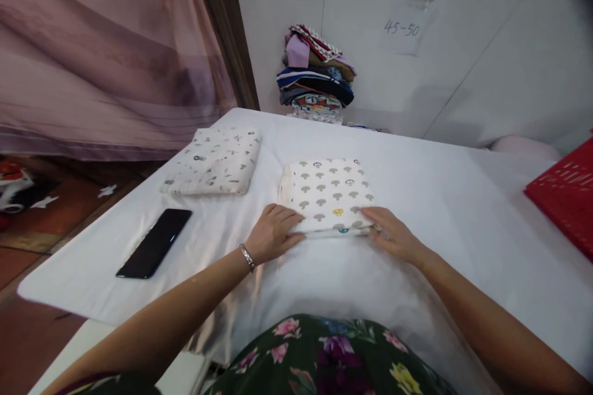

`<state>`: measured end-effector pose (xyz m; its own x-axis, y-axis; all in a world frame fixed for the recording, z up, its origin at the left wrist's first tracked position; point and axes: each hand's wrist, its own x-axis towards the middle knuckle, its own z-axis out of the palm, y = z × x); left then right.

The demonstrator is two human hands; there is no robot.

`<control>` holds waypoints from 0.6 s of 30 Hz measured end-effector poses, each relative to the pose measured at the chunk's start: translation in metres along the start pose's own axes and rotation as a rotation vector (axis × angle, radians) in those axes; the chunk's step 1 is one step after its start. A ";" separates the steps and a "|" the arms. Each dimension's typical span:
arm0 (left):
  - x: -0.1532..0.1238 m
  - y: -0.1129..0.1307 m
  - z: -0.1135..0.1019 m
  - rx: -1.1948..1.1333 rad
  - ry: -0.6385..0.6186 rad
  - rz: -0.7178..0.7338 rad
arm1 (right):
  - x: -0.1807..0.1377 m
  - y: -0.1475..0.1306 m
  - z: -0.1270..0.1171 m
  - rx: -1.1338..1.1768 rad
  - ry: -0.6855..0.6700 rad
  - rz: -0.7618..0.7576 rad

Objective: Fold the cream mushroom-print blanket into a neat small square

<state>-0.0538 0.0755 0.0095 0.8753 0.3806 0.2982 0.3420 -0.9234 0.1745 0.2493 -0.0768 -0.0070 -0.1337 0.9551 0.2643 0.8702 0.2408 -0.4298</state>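
Observation:
A folded white cloth with a mushroom print (328,191) lies on the white-covered table (440,197) in front of me. My left hand (272,232) rests at its near left corner, fingers curled onto the edge, a silver bracelet on the wrist. At the near right corner my right hand (393,234) lies with fingers stretched onto the cloth's edge. A second folded cloth with a small scattered print (214,160) sits to the left, apart from both hands.
A black phone (155,242) lies face up near the table's left edge. A stack of folded coloured fabrics (317,74) stands against the white wall at the back. A red crate (567,194) sits at the right edge. Pink curtain hangs at left.

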 end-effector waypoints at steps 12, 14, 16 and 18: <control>0.001 -0.007 -0.004 0.053 0.031 0.057 | -0.006 0.000 0.011 -0.261 0.138 0.069; -0.004 -0.006 -0.002 0.070 0.055 0.024 | -0.011 0.002 0.019 -0.266 0.198 0.038; -0.010 -0.005 0.002 0.065 0.067 -0.012 | -0.014 0.005 0.026 -0.264 0.223 -0.010; -0.015 -0.002 0.008 0.045 0.062 -0.032 | -0.015 0.007 0.030 -0.276 0.213 -0.034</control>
<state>-0.0653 0.0715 -0.0026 0.8413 0.4110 0.3512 0.3856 -0.9115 0.1430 0.2433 -0.0843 -0.0396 -0.0886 0.8830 0.4609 0.9663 0.1885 -0.1753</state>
